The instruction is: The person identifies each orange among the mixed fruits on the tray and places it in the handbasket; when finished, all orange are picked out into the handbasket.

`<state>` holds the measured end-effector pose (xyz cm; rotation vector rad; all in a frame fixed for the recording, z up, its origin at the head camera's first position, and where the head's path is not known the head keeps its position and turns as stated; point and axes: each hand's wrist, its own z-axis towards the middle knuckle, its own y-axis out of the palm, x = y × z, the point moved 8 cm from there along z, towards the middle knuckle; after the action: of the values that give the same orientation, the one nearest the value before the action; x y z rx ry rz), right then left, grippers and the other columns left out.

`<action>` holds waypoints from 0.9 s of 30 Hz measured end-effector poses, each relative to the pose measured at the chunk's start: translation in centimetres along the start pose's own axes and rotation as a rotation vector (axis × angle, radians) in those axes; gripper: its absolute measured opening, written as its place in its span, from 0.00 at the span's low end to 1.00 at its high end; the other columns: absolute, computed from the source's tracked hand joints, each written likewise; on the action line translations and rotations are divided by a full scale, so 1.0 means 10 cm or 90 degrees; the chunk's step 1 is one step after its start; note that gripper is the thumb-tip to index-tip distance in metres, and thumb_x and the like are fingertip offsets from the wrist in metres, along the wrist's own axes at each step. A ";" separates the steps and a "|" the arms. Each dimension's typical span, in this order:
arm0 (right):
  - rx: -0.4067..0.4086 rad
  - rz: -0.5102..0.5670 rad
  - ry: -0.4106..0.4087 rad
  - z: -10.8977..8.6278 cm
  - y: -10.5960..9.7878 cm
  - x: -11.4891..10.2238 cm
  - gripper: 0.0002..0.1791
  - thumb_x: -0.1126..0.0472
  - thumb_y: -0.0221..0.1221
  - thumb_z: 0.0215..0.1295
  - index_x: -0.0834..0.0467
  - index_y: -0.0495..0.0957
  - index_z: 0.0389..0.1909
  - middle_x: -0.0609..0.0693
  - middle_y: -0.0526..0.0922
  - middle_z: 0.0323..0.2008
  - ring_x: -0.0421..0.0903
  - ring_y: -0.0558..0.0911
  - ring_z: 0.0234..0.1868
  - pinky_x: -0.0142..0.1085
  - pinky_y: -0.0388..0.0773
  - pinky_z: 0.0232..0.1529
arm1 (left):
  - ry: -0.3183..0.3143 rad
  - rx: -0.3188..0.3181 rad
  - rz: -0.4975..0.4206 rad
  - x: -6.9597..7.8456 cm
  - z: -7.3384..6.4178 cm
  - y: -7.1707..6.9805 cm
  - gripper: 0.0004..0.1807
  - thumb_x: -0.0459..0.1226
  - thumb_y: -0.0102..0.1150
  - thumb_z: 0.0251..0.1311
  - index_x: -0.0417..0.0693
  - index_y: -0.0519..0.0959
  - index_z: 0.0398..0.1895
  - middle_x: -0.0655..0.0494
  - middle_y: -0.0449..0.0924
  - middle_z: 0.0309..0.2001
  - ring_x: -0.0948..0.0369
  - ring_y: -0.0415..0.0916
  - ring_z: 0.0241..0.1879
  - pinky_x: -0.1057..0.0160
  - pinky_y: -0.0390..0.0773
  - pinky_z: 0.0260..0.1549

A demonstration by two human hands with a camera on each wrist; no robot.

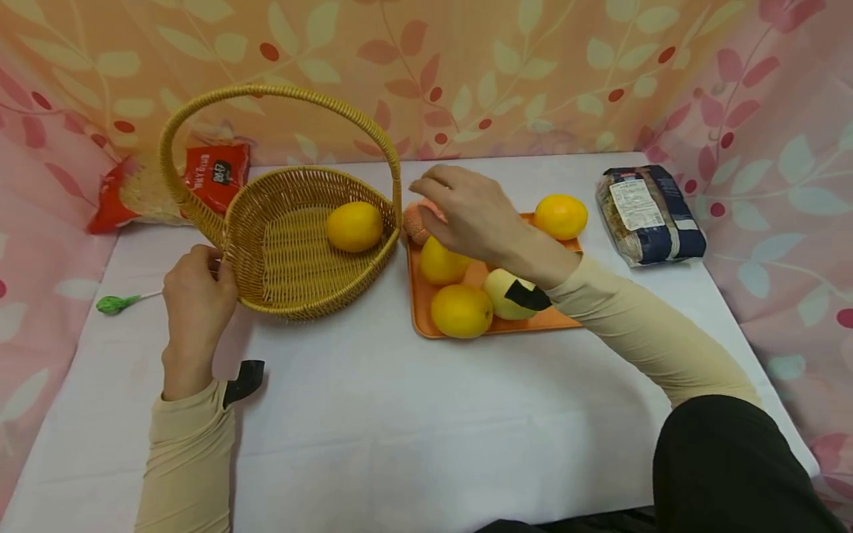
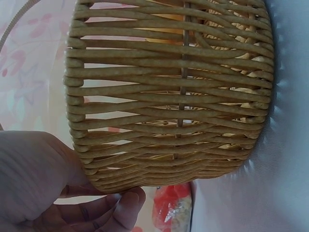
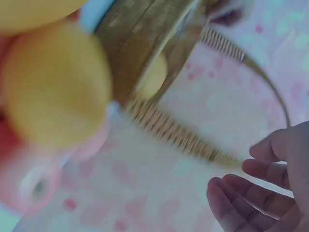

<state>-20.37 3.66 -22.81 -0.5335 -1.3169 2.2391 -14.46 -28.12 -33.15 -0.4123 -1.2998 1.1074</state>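
Note:
My left hand point(image 1: 200, 296) grips the left rim of a woven wicker basket point(image 1: 249, 222) with a tall arched handle; in the left wrist view its thumb and fingers close on the rim. A yellow fruit point(image 1: 355, 226) lies inside the basket at the right. My right hand point(image 1: 476, 211) is above the far left part of an orange tray point(image 1: 421, 318), near the basket handle, fingers apart and holding nothing. On the tray sit several fruits: a pinkish one point(image 1: 416, 222) partly hidden by the hand, yellow ones point(image 1: 462, 311) and a pale green one point(image 1: 503, 292).
A red bag point(image 1: 216, 174) with a clear part stands behind the basket at the left. A dark blue packet point(image 1: 646, 215) with a white label lies right of the tray. A small green bud on a white stem point(image 1: 118, 303) lies left of the left hand. Patterned cloth point(image 1: 500, 81) surrounds the table.

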 end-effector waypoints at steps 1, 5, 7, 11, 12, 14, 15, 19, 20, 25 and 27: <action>0.024 -0.007 0.014 -0.07 -0.06 0.11 0.13 0.62 0.58 0.63 0.62 0.81 0.47 0.57 0.84 0.43 0.54 0.82 0.40 0.44 0.81 0.41 | -0.003 -0.002 0.001 0.00 0.00 0.00 0.16 0.30 0.46 0.66 0.23 0.76 0.47 0.29 0.77 0.35 0.40 0.73 0.33 0.57 0.66 0.26; 0.048 -0.037 0.118 -0.35 -0.17 0.67 0.15 0.60 0.58 0.63 0.62 0.80 0.48 0.58 0.82 0.46 0.57 0.81 0.37 0.50 0.79 0.35 | -0.006 -0.006 0.004 -0.01 0.01 0.01 0.16 0.31 0.46 0.66 0.24 0.76 0.48 0.29 0.77 0.35 0.40 0.72 0.33 0.57 0.66 0.26; 0.021 -0.047 0.188 -0.51 -0.14 1.00 0.17 0.58 0.58 0.64 0.61 0.78 0.52 0.59 0.80 0.50 0.60 0.80 0.42 0.53 0.78 0.39 | -0.004 -0.005 0.005 -0.02 0.00 0.01 0.16 0.31 0.46 0.66 0.24 0.76 0.47 0.30 0.76 0.35 0.40 0.72 0.33 0.55 0.66 0.27; -0.073 -0.049 0.310 -0.88 0.00 1.53 0.24 0.57 0.56 0.65 0.62 0.73 0.60 0.65 0.74 0.58 0.65 0.75 0.54 0.59 0.72 0.53 | 0.000 -0.004 0.007 -0.03 -0.01 0.01 0.16 0.31 0.46 0.65 0.23 0.76 0.46 0.30 0.76 0.34 0.40 0.72 0.33 0.53 0.66 0.28; -0.099 -0.049 0.335 -0.97 0.04 1.63 0.25 0.57 0.56 0.65 0.62 0.71 0.62 0.66 0.72 0.60 0.67 0.73 0.57 0.61 0.70 0.56 | 0.000 -0.004 0.008 -0.03 -0.02 0.01 0.16 0.31 0.46 0.65 0.23 0.76 0.46 0.30 0.76 0.34 0.40 0.72 0.33 0.53 0.66 0.28; -0.151 -0.051 0.381 -1.14 0.11 1.80 0.29 0.55 0.55 0.65 0.61 0.68 0.66 0.69 0.69 0.63 0.70 0.71 0.59 0.63 0.69 0.57 | -0.001 -0.007 0.010 -0.03 -0.02 0.02 0.15 0.31 0.46 0.65 0.24 0.76 0.45 0.30 0.76 0.34 0.40 0.72 0.33 0.53 0.66 0.28; -0.175 -0.051 0.402 -1.22 0.14 1.87 0.31 0.54 0.55 0.65 0.61 0.66 0.67 0.69 0.67 0.64 0.71 0.70 0.60 0.65 0.68 0.57 | -0.001 -0.009 0.011 -0.03 -0.02 0.02 0.15 0.31 0.46 0.65 0.24 0.76 0.45 0.30 0.76 0.34 0.40 0.72 0.33 0.53 0.66 0.28; -0.248 -0.035 0.458 -1.45 0.25 2.05 0.37 0.50 0.56 0.63 0.57 0.60 0.72 0.71 0.60 0.69 0.74 0.66 0.62 0.69 0.65 0.57 | -0.004 -0.010 0.014 -0.04 -0.02 0.02 0.15 0.31 0.46 0.65 0.24 0.76 0.45 0.30 0.76 0.34 0.40 0.72 0.33 0.54 0.67 0.28; -0.262 -0.030 0.467 -1.49 0.27 2.08 0.38 0.48 0.57 0.62 0.56 0.59 0.72 0.70 0.59 0.69 0.74 0.66 0.63 0.69 0.65 0.57 | -0.004 -0.009 0.013 -0.04 -0.02 0.02 0.15 0.30 0.46 0.65 0.23 0.76 0.45 0.30 0.76 0.34 0.40 0.72 0.33 0.54 0.67 0.28; -0.300 -0.013 0.480 -1.59 0.37 2.13 0.41 0.43 0.58 0.61 0.54 0.58 0.73 0.69 0.61 0.68 0.71 0.69 0.61 0.69 0.67 0.54 | 0.009 0.007 0.008 -0.01 -0.02 0.01 0.14 0.29 0.47 0.64 0.23 0.76 0.43 0.30 0.76 0.33 0.40 0.72 0.32 0.53 0.67 0.27; -0.301 -0.012 0.474 -1.60 0.39 2.13 0.41 0.43 0.58 0.60 0.54 0.59 0.72 0.69 0.63 0.67 0.71 0.70 0.59 0.68 0.67 0.54 | 0.014 0.012 0.004 0.00 -0.02 0.00 0.14 0.29 0.47 0.64 0.23 0.76 0.43 0.30 0.76 0.33 0.40 0.72 0.32 0.53 0.67 0.27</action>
<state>-29.55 25.60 -35.44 -1.3506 -1.3884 1.4416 -14.28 -28.08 -33.24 -0.4148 -1.2680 1.1170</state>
